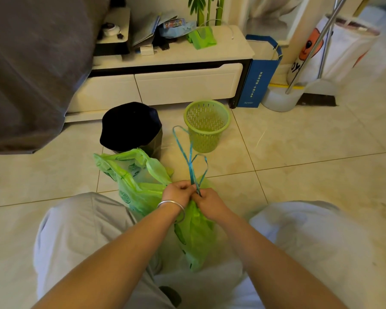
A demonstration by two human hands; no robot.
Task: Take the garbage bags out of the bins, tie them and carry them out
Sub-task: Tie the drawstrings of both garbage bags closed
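I hold a green garbage bag (195, 239) between my knees. My left hand (178, 192) and my right hand (206, 200) are pressed together at its neck, both gripping the bag's blue drawstrings (190, 160), which loop upward. A second green plastic bag (129, 175) lies open on the floor just left of my hands. Beyond it stands a dark bin lined with a black bag (132, 128). Next to that is a green perforated bin (206, 124) with no bag in it.
A white low cabinet (169, 85) with clutter on top runs along the back. A grey sofa cover (31, 70) fills the left. A blue paper bag (257, 72), a white bucket (279, 100) and a broom handle (312, 44) stand at the right. The floor is beige tile.
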